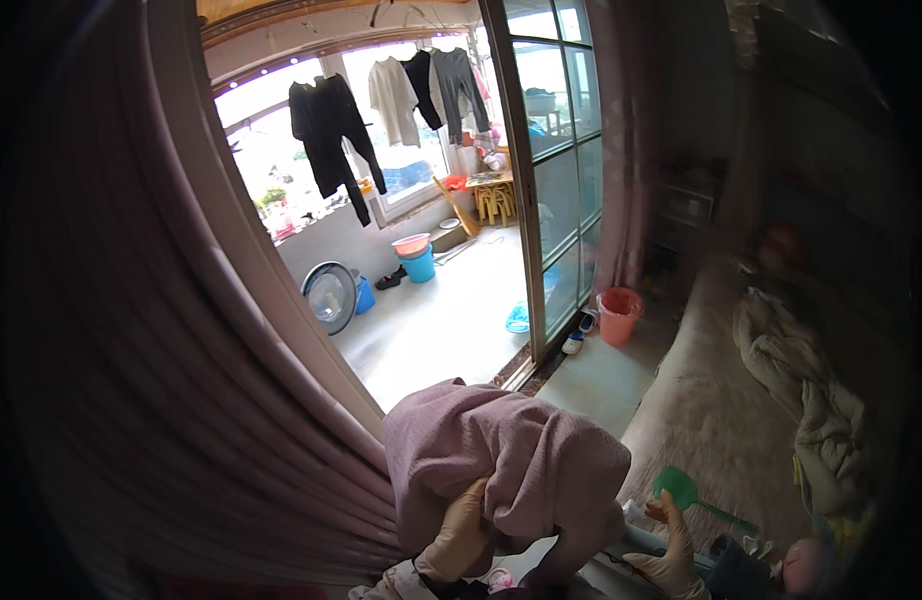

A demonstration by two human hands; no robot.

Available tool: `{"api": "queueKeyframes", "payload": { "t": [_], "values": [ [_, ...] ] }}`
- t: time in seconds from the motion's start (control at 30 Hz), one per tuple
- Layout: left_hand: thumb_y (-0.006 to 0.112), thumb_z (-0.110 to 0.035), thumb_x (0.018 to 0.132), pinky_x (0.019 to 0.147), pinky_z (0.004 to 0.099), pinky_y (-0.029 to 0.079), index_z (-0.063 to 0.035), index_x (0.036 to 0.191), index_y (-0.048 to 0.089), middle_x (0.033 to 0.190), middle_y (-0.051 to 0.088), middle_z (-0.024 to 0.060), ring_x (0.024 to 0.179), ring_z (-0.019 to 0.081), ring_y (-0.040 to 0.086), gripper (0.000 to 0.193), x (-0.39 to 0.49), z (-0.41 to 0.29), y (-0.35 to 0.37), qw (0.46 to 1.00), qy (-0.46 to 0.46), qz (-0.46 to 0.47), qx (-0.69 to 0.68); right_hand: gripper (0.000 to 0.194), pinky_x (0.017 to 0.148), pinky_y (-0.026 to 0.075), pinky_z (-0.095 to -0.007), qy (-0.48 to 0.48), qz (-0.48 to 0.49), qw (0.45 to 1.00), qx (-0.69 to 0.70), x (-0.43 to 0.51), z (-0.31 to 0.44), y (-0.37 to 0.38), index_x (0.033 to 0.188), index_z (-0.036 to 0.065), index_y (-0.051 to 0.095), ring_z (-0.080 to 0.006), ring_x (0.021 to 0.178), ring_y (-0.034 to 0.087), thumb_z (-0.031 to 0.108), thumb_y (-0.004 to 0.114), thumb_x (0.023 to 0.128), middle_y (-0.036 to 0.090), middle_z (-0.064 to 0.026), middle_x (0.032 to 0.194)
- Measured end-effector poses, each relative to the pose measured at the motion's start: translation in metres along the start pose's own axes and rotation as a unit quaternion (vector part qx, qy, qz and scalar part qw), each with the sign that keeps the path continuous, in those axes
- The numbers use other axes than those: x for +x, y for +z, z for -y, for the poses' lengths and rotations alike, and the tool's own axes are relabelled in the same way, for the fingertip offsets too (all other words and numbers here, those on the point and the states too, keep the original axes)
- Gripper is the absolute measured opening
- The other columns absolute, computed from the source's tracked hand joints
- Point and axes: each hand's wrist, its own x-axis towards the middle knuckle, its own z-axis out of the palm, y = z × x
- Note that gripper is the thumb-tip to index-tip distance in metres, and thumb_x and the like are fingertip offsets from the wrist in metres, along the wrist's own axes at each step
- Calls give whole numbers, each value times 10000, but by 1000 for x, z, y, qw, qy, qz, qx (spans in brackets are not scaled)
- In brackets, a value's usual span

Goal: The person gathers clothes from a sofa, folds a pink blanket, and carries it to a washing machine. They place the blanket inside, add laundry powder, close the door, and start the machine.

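A bulky pinkish-mauve cloth (pixel 506 457) is bunched at the lower centre. My left hand (pixel 461 529), in a pale glove, is pressed into its folds from below and grips it; the fingertips are hidden in the fabric. To the right of the cloth, my right hand (pixel 671 544), also gloved, is raised with thumb and fingers apart and nothing seen between them. A green fly swatter (pixel 677 486) lies on the fluffy bed cover (pixel 716 427), just beyond the right fingertips.
A long curtain (pixel 281 420) hangs at the left. Ahead, a glass sliding door (pixel 558 187) stands beside the doorway. A red bin (pixel 620 316) and clogs (pixel 573 343) are near its foot. Beyond are hanging clothes (pixel 333 135), a blue bucket (pixel 419 266) and a broom (pixel 461 214). A crumpled blanket (pixel 798 375) lies on the bed.
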Motion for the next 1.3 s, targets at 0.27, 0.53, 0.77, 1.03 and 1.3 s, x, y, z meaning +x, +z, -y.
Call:
{"api": "queueKeyframes", "payload": {
  "t": [0.27, 0.53, 0.77, 1.03, 1.3],
  "values": [
    [446, -168, 890, 776, 247, 455, -45, 1026, 576, 942, 622, 39, 896, 119, 568, 225, 95, -49, 4, 992, -75, 46, 93, 1071, 969, 305, -416, -149, 38, 933, -327, 114, 50, 61, 1337, 8, 211, -342, 1162, 370, 480, 769, 554, 353, -214, 1245],
    [538, -149, 844, 753, 246, 475, -38, 1004, 593, 945, 627, 47, 851, 130, 595, 203, 213, -95, 17, 992, -18, 6, 122, 1323, 1050, 30, -498, -146, 198, 782, -573, 304, 0, 150, 1356, -55, 66, -392, 1306, 82, 752, 602, 455, 148, -252, 1378],
    [623, -152, 799, 780, 239, 453, -1, 1016, 576, 1006, 590, 51, 904, 121, 558, 268, 306, -150, 32, 979, 113, -68, 157, 1369, 1023, 16, -560, -104, 283, 802, -516, 449, -35, 176, 1361, -44, -15, -349, 1320, 79, 746, 619, 440, 135, -247, 1381],
    [685, -203, 758, 785, 242, 439, 53, 1016, 543, 1010, 577, 90, 930, 135, 538, 390, 378, -219, 43, 937, 166, -135, 278, 1257, 924, 280, -411, -197, 341, 837, -380, 574, -56, 221, 1276, -123, 237, -322, 1028, 415, 668, 707, 420, 449, -216, 1078],
    [694, -239, 740, 745, 248, 449, 63, 970, 561, 963, 596, 99, 866, 144, 552, 403, 483, -306, 14, 896, 136, -155, 394, 963, 770, 423, -409, -190, 339, 886, -251, 681, -93, 311, 1140, -18, 392, -354, 892, 544, 467, 814, 422, 551, -192, 955]
  ]
}}
